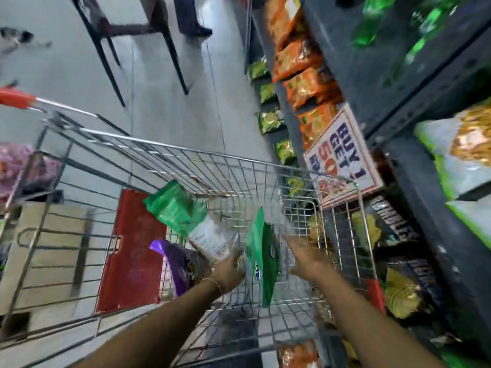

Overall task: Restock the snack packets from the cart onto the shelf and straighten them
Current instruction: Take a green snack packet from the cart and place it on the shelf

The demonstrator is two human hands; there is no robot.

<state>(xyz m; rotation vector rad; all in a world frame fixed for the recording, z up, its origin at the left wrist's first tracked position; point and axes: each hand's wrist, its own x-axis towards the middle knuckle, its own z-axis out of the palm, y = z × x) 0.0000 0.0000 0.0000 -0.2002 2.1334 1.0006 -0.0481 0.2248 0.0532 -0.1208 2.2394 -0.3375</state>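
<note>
Both my arms reach down into the wire cart (239,160). My left hand (229,269) is closed on the clear lower end of a green-topped snack packet (176,208), which sticks up to the left. A dark green packet (263,257) stands on edge between my hands. Just right of it is my right hand (305,257), blurred, fingers spread and holding nothing. A purple packet (172,261) lies in the cart left of my left wrist. The dark shelf unit (414,83) runs along the right, with orange packets (300,59) in a row.
A "BUY 1 GET 1" sign (342,152) hangs on the shelf edge above the cart's right corner. Black packets (390,229) and small green ones (269,120) fill lower shelves. A red flap (132,251) closes the cart's child seat. Table legs (106,59) stand on the grey floor ahead.
</note>
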